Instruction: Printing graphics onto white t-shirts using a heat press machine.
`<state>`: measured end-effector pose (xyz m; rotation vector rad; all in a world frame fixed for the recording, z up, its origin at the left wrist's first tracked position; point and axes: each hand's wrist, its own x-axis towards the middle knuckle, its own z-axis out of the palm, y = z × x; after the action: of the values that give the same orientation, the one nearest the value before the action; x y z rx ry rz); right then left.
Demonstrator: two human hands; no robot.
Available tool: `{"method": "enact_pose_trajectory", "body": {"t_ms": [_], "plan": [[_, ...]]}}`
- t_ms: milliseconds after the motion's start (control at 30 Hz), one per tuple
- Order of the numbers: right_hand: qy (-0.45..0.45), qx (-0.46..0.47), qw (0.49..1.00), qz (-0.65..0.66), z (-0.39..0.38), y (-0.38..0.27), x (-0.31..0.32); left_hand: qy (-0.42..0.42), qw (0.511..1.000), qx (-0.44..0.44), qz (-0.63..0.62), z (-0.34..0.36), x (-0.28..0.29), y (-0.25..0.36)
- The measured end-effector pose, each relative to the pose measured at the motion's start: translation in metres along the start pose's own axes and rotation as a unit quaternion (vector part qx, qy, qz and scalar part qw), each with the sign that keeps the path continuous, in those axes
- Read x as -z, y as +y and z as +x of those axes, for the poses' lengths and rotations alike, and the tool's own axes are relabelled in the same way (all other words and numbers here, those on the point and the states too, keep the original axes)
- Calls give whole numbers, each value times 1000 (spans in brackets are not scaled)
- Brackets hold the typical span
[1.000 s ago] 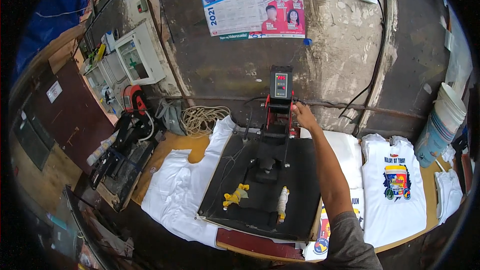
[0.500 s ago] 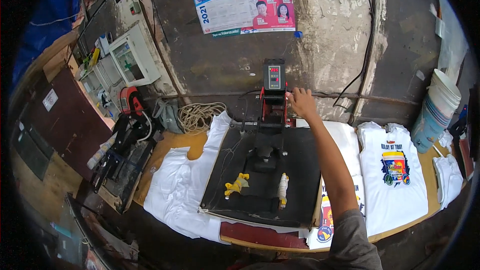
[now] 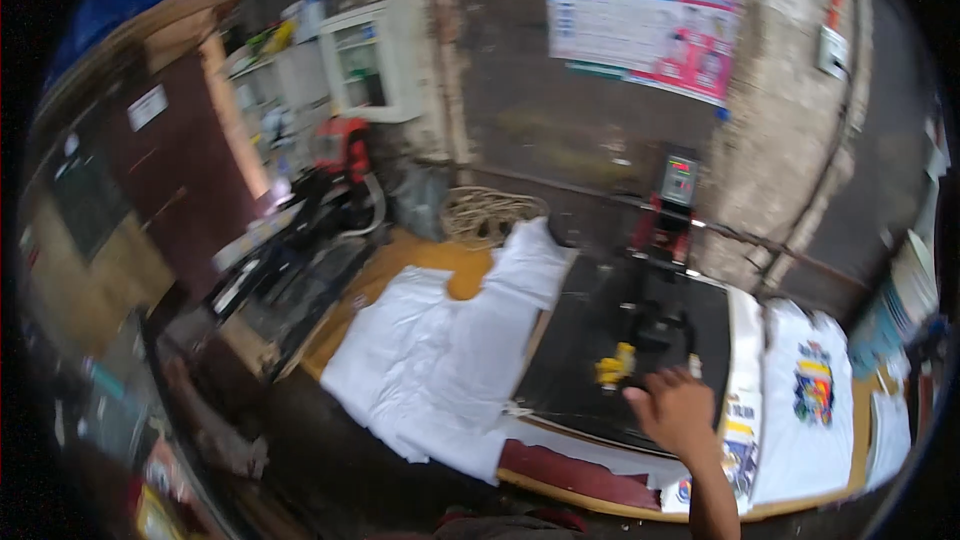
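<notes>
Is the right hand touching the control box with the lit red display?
Apart. In the head view, the right hand appears lower, over the black plate; the control box stands beyond it, with a wide gap plainly between them.

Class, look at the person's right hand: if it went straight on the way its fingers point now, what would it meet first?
The right hand would likely meet the black press mechanism just ahead; depth is unclear, so it might pass above.

Right hand (image 3: 682,410) away from controller (image 3: 679,180); above black board (image 3: 578,348)
</notes>
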<state>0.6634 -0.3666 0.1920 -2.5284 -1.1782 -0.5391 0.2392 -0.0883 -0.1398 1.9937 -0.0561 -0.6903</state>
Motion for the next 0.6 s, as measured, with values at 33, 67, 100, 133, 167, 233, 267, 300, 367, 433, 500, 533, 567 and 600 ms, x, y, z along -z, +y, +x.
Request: {"method": "enact_pose_trajectory", "body": {"t_ms": [33, 67, 100, 133, 167, 233, 267, 300, 367, 433, 500, 533, 567, 600], "plan": [[-31, -32, 999, 7, 2, -10, 8, -13, 991, 15, -130, -9, 5, -39], [-25, -44, 999, 6, -3, -12, 5, -30, 966, 14, -256, -17, 0, -57], [-18, -72, 997, -24, -11, -11, 1, -26, 964, 7, -265, 15, 54, 27], [-7, -83, 996, -44, -16, -9, -4, -266, 956, 8, 127, 40, 130, 144], [-13, -79, 996, -43, -10, -16, -10, -220, 968, -6, 119, 43, 145, 167], [-7, -64, 997, -35, -9, -23, -13, -88, 984, -118, 97, 58, 137, 178], [-9, -68, 997, -44, -11, -25, -13, -2, 973, -218, 75, 73, 122, 174], [-8, -77, 995, -57, -11, -26, -15, -35, 957, -287, 15, 91, 112, 185], [9, -67, 995, -67, -15, -22, -22, -169, 923, -340, -55, 106, 107, 235], [22, -73, 993, -89, -16, -18, -27, -290, 885, -357, -71, 119, 103, 268], [39, -65, 993, -85, -13, -23, -28, -310, 866, -384, -81, 137, 73, 271], [51, -62, 993, -88, -15, -22, -27, -321, 843, -418, -104, 143, 62, 276], [51, -57, 992, -96, -15, -20, -29, -334, 818, -451, -126, 147, 55, 279], [50, -69, 991, -105, -15, -17, -29, -347, 811, -453, -126, 148, 52, 284]]}}
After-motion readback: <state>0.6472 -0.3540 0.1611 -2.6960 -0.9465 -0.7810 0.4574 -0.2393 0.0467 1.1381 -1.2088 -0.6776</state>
